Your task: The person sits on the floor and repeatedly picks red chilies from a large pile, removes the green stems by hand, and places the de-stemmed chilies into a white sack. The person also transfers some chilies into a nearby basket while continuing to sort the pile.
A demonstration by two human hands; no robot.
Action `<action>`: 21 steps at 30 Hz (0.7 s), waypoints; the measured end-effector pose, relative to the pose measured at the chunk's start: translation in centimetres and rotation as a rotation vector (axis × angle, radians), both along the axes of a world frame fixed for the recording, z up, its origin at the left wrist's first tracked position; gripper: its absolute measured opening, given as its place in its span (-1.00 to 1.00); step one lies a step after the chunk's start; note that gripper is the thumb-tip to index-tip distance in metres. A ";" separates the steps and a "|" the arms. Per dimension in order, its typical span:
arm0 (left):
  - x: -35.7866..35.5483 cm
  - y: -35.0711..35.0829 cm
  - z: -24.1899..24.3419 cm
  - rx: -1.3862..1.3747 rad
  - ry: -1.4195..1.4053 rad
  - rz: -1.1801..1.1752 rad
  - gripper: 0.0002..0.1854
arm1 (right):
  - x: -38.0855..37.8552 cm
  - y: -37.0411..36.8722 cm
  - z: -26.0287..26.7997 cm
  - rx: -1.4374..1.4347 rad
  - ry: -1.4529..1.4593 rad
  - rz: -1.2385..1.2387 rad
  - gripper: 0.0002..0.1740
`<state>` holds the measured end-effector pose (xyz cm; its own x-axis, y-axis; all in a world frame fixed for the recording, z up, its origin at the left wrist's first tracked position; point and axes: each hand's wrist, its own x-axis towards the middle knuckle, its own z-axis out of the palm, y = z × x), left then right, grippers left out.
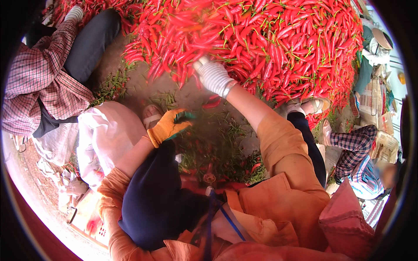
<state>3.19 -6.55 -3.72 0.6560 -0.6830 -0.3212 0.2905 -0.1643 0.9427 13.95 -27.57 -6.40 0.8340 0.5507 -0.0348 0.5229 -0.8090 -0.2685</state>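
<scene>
A large heap of red chilli peppers (277, 42), many with green stems, fills the top of the view. My right hand (214, 76), in a white-and-grey striped glove, reaches to the heap's near edge; its fingertips touch or nearly touch the peppers, and blur hides whether they grip one. Left of it and lower, my left hand (173, 125) wears an orange glove with green fingertips. Its thumb and fingers are apart, with nothing seen between them, above the floor near my sandalled foot (152, 115). Green pepper stems (232, 130) lie scattered between my legs.
A person in a checked shirt (32, 81) sits at the left, one gloved hand at the heap. A white sack (107, 130) stands beside my left forearm. Other people sit or stand at the right, near plastic crates (385, 145). My other foot (313, 106) rests against the heap.
</scene>
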 end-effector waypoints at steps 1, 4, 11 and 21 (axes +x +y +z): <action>-0.2 0.2 -0.2 0.030 0.031 0.040 -0.78 | 1.4 0.9 -1.0 -0.050 -0.099 0.025 -0.78; -1.2 0.6 -1.0 0.085 0.195 0.243 -0.80 | 3.1 1.4 -2.5 -0.304 0.020 -0.027 -0.76; -0.2 -0.3 -2.6 0.013 -0.052 0.433 -0.68 | -0.8 -1.3 1.4 0.454 0.469 -0.307 -0.53; -1.0 0.3 -3.4 0.091 -0.119 0.242 -0.73 | -11.0 1.5 4.5 1.279 0.892 -0.522 -0.63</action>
<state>2.23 -6.26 -7.15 0.8333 -0.4737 -0.2848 0.2199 -0.1887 0.9571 2.92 -26.05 -1.90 0.8947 0.2807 -0.3475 -0.3950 0.1335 -0.9089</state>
